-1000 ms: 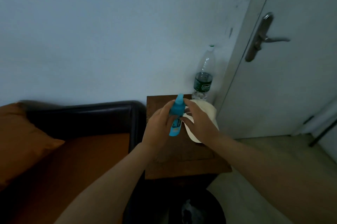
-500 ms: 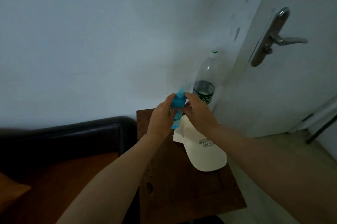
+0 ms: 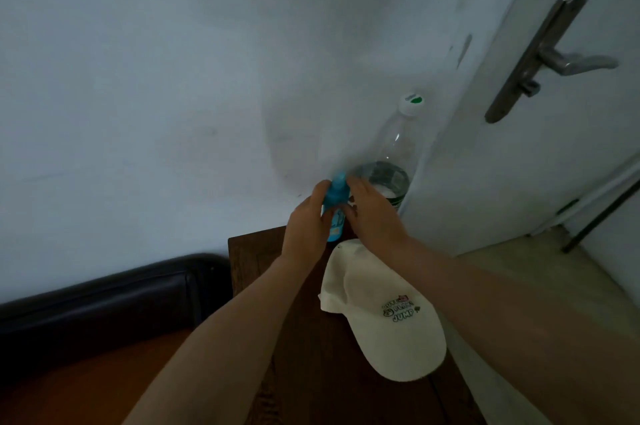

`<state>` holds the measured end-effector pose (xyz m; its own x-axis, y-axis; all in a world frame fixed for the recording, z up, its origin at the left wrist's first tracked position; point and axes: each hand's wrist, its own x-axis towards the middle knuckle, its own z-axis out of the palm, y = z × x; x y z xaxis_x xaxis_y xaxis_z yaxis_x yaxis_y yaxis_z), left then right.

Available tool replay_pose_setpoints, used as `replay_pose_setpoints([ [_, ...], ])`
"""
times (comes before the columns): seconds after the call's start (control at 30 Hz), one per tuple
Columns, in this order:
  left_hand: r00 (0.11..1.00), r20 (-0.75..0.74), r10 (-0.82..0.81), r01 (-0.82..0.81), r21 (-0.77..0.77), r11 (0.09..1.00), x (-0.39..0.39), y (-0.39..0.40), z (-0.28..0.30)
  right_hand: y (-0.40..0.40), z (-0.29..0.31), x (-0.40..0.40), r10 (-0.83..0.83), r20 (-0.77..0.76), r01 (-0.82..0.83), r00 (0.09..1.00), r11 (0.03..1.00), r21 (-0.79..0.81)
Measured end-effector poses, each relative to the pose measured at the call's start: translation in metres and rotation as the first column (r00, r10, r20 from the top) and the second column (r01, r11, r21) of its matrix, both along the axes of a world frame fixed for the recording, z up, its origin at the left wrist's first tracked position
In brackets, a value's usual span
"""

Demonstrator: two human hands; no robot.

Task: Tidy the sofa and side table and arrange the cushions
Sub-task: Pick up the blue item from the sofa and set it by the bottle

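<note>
Blue bottle [image 3: 335, 206] upright at back of counter [image 3: 252, 262], near wall, just left of clear water bottle [image 3: 391, 161]. Left hand [image 3: 306, 223] grips it w/ curled fingers; right hand [image 3: 372, 213] touches its other side, fingers bent round it. Cream cap [image 3: 388, 313] lies nearer on counter; sofa [image 3: 104, 300] at left.
</note>
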<state>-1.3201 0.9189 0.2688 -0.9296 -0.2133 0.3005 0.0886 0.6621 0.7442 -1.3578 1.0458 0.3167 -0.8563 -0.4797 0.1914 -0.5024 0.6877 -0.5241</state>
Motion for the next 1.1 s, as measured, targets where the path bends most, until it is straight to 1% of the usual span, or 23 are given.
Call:
replay_pose_setpoints([
  [0.13, 1.0, -0.013, -0.014, 0.014, -0.016, 1.0, -0.011, 0.001, -0.009, -0.002, -0.006, -0.005, -0.044, 0.0, 0.044, 0.999, 0.999, 0.003],
  [0.3, 1.0, -0.009, 0.012, -0.012, 0.026, 1.0, -0.025, 0.0, -0.015, -0.003, -0.002, -0.007, -0.026, -0.005, 0.026, 1.0, 0.999, -0.029],
  [0.37, 1.0, -0.004, 0.012, -0.011, 0.047, 0.999, -0.028, 0.001, -0.015, -0.002, -0.003, -0.006, -0.018, -0.05, 0.017, 0.999, 1.0, -0.018],
  [0.47, 1.0, -0.008, 0.012, -0.012, 0.061, 0.998, -0.033, 0.006, -0.014, 0.003, -0.009, -0.005, 0.015, -0.168, -0.008, 0.986, 0.999, 0.048],
  [0.5, 1.0, -0.012, 0.012, -0.011, 0.069, 0.998, -0.035, 0.007, -0.014, 0.005, -0.01, -0.004, 0.03, -0.186, -0.016, 0.982, 0.997, 0.078],
  [0.6, 1.0, -0.018, 0.012, -0.01, 0.093, 0.996, -0.039, 0.012, -0.014, 0.009, -0.012, 0.001, 0.053, -0.176, -0.031, 0.983, 0.991, 0.127],
  [0.63, 1.0, -0.018, 0.014, -0.012, 0.095, 0.995, -0.041, 0.014, -0.014, 0.01, -0.014, 0.002, 0.06, -0.193, -0.028, 0.979, 0.986, 0.165],
  [0.77, 1.0, -0.009, 0.026, -0.025, 0.066, 0.997, -0.047, 0.015, -0.015, 0.013, -0.018, 0.0, 0.07, -0.172, -0.036, 0.983, 0.98, 0.197],
  [0.87, 0.999, 0.01, 0.043, -0.044, 0.052, 0.998, -0.05, 0.014, -0.014, 0.014, -0.02, -0.004, 0.095, -0.196, -0.04, 0.976, 0.963, 0.267],
  [0.97, 0.999, 0.015, 0.048, -0.049, 0.023, 0.999, -0.05, 0.015, -0.014, 0.013, -0.02, -0.004, 0.089, -0.147, -0.049, 0.985, 0.965, 0.259],
  [1.1, 0.997, 0.002, 0.073, -0.073, -0.016, 0.997, -0.045, 0.017, -0.011, 0.014, -0.02, 0.0, 0.128, -0.112, -0.098, 0.986, 0.967, 0.236],
])
